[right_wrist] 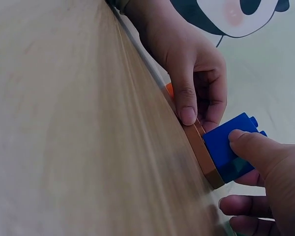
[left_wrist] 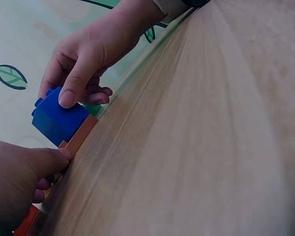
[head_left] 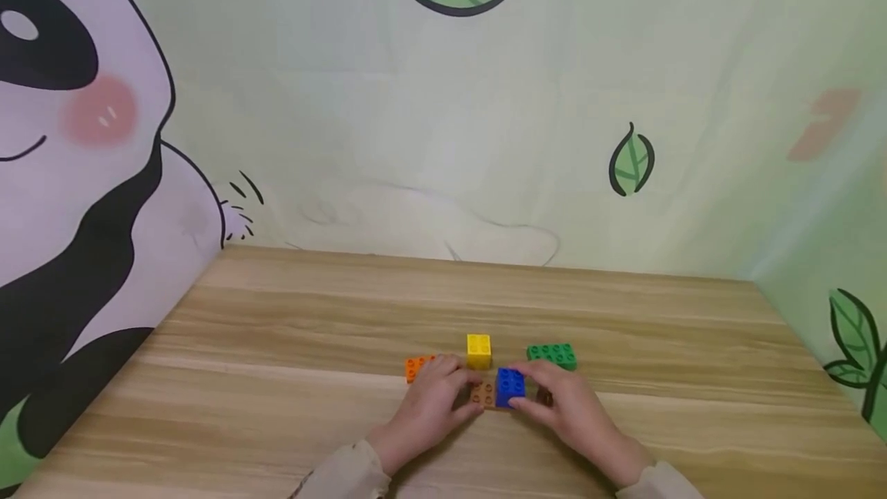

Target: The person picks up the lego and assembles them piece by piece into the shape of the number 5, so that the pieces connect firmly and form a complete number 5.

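A flat brown toy brick [head_left: 483, 393] lies on the wooden table with its studs up. My left hand [head_left: 431, 404] pinches its left end between thumb and fingers. On the right part of the brown brick sits a taller blue brick [head_left: 510, 387], gripped by the thumb and fingers of my right hand [head_left: 578, 406]. In the right wrist view the blue brick [right_wrist: 225, 150] stands with its base right at the top of the brown brick [right_wrist: 199, 150], near its end. The left wrist view shows the right thumb on the blue brick's [left_wrist: 56, 118] side.
An orange brick [head_left: 418, 367] lies just beyond my left hand, partly hidden by it. Behind the brown brick stands a yellow brick [head_left: 479, 350], and a green brick [head_left: 552, 355] lies beyond my right hand. A printed wall [head_left: 443, 137] borders the table's [head_left: 312, 314] far edge.
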Available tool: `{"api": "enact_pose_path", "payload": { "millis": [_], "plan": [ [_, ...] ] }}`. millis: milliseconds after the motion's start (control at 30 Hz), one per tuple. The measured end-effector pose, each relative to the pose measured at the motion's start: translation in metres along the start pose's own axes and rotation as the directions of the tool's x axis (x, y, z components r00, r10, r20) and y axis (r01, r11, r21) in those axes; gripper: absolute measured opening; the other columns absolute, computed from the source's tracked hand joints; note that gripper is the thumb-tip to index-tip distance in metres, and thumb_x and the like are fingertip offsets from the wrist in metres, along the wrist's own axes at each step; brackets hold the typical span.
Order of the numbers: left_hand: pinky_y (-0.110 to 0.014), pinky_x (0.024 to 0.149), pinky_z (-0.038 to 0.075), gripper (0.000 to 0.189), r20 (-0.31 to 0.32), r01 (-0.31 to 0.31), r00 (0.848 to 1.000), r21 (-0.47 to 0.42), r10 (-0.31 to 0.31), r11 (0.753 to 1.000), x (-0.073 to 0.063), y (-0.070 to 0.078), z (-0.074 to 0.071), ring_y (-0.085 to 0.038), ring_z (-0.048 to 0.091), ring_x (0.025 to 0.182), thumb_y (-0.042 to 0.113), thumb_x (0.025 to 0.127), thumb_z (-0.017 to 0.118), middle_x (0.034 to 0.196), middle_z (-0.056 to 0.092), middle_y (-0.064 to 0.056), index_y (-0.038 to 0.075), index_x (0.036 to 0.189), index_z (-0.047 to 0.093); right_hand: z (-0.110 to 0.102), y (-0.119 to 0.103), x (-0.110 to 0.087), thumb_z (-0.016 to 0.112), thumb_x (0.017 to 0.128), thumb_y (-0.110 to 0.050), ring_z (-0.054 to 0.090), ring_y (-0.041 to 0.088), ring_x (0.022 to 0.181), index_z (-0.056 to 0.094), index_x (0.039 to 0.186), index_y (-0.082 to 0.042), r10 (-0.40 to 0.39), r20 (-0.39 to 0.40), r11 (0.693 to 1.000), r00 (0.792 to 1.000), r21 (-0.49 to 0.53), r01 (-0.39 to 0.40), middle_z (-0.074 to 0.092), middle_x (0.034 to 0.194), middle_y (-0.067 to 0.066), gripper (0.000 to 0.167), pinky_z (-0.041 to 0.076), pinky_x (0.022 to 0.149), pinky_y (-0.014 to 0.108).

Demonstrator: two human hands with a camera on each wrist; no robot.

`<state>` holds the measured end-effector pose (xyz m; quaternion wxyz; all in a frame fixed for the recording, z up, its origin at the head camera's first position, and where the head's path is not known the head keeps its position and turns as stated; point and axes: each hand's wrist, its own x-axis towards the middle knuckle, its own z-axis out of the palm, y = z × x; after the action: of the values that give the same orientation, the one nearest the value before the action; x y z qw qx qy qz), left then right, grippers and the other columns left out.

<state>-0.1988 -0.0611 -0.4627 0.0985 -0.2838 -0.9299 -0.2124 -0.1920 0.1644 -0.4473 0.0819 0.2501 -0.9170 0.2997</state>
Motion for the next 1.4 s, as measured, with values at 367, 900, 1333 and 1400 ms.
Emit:
{"api": "enact_pose_path", "payload": {
  "millis": [367,900,1333,1400],
  "plan": [
    [-0.037,0.1,0.044,0.035,0.016,0.0,1.0,0.011,-0.001,1.0,0.0021,0.0003,-0.0023,-0.017,0.055,0.109,0.033,0.085,0.072,0.119,0.062,0.0,0.014,0.115,0.068,0.0,0.0004,0.0007,0.072,0.085,-0.028,0.045,-0.006,0.064,0.065,0.118,-0.01,-0.018,-0.006,0.999,1.0,0.03,0.018,0.068,0.103,0.004,0.038,0.044,0.057,0.016],
    [-0.036,0.098,0.045,0.033,0.004,-0.027,1.0,0.037,0.026,0.999,-0.0021,0.0007,0.0,-0.016,0.055,0.106,0.032,0.085,0.073,0.118,0.062,0.001,0.016,0.113,0.067,0.0032,0.0037,-0.0013,0.074,0.083,-0.027,0.046,-0.004,0.06,0.064,0.116,-0.008,0.072,0.041,0.98,0.997,0.182,-0.078,0.061,0.085,-0.001,0.039,0.044,0.055,0.017],
    [-0.037,0.097,0.045,0.033,-0.026,-0.031,0.999,0.007,0.031,0.999,-0.0009,0.0016,-0.0018,-0.015,0.055,0.105,0.033,0.083,0.074,0.115,0.062,0.002,0.018,0.111,0.067,0.0024,0.0062,-0.0003,0.074,0.083,-0.029,0.045,-0.004,0.06,0.063,0.116,-0.008,0.077,0.039,0.976,0.996,0.199,-0.083,0.059,0.076,-0.004,0.04,0.044,0.053,0.018],
    [-0.037,0.097,0.045,0.032,-0.036,-0.031,0.999,0.002,0.031,1.0,-0.0009,0.0015,-0.0014,-0.015,0.055,0.105,0.033,0.083,0.075,0.115,0.062,0.002,0.018,0.111,0.067,0.0032,0.007,-0.0004,0.074,0.083,-0.029,0.045,-0.004,0.06,0.063,0.116,-0.008,0.071,0.032,0.977,0.997,0.199,-0.076,0.059,0.077,-0.004,0.04,0.044,0.053,0.018]
  ]
}}
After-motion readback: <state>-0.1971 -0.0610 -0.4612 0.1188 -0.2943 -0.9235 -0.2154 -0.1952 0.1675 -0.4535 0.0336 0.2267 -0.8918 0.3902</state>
